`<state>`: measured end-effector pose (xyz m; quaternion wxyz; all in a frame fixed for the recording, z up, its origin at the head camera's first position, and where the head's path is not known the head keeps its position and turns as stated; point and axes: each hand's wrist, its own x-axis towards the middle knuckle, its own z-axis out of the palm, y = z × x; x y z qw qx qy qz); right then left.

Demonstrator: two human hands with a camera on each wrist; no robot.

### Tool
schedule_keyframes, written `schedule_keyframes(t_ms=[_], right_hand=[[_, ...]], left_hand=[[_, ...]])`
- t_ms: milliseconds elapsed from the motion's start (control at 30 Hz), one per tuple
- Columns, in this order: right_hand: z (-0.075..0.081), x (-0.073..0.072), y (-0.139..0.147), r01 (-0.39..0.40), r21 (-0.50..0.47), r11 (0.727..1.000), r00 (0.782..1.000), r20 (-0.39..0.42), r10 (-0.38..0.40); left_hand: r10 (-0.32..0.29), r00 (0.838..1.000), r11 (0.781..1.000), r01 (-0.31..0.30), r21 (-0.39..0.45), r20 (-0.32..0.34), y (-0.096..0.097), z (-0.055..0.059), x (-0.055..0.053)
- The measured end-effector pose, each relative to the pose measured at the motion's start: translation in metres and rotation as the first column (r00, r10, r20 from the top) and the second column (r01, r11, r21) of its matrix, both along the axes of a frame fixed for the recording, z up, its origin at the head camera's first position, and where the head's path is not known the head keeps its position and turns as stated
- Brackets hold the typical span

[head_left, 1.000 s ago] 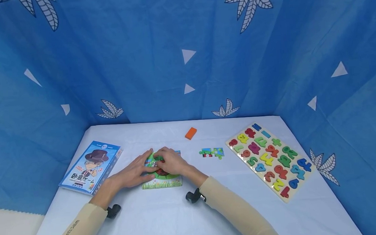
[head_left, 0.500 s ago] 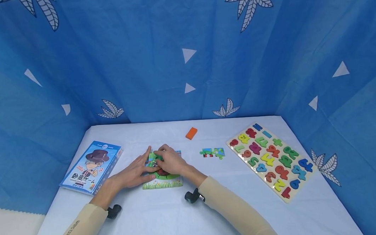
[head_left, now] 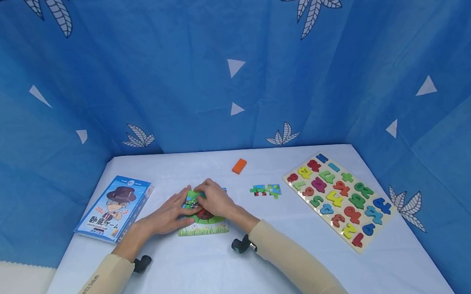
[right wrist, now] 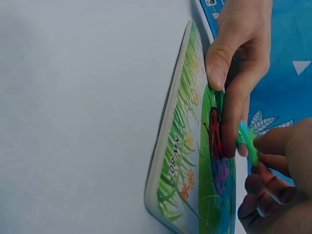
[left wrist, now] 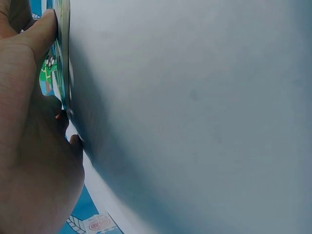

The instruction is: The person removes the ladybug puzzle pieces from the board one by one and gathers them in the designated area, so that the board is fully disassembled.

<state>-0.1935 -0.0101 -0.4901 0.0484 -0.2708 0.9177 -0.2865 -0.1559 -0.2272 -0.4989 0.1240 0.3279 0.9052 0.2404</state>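
A ladybug jigsaw board (head_left: pixel 203 230) with a grassy lower border lies on the table under both hands. My left hand (head_left: pixel 170 215) rests on its left side with the fingers extended, the index finger reaching across the picture. From the right, my right hand (head_left: pixel 215 201) comes in over the board's upper part. In the right wrist view its thumb and fingers pinch a green and blue puzzle piece (right wrist: pixel 248 141), tilted up beside the left hand's fingertips. The red ladybug (right wrist: pixel 215 136) shows below those fingers. In the left wrist view, the left hand (left wrist: pixel 34 126) covers most of the board.
Joined loose puzzle pieces (head_left: pixel 266 190) lie right of the board, with an orange block (head_left: pixel 239 166) behind them. A wooden number board (head_left: pixel 338 199) is at the right. At the left lies a blue game box (head_left: pixel 115 209). Blue curtains (head_left: pixel 232 89) surround the table (head_left: pixel 194 273).
My right hand's fingers have shifted slightly up and away over the board's upper part, uncovering a bit more of the picture. The left hand stays nearly in place.
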Motion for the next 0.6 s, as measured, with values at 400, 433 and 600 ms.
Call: schedule_keyframes(t_ms=[400,433,600], right_hand=[[0.0030,0.0017,-0.0053,0.023,-0.096,0.995,0.998,0.053,-0.018],[0.0031,0.0018,-0.0053,0.025,-0.103,0.994,0.998,0.058,-0.020],[0.0030,0.0032,-0.0056,0.037,-0.133,0.990,0.997,0.070,-0.028]], left_hand=[[0.025,0.999,0.997,-0.023,-0.071,0.029,-0.0010,-0.0011,-0.0007],[0.026,0.999,0.997,-0.024,-0.072,0.030,-0.0011,-0.0012,-0.0008],[0.027,0.999,0.997,-0.025,-0.071,0.031,-0.0022,-0.0018,-0.0009]])
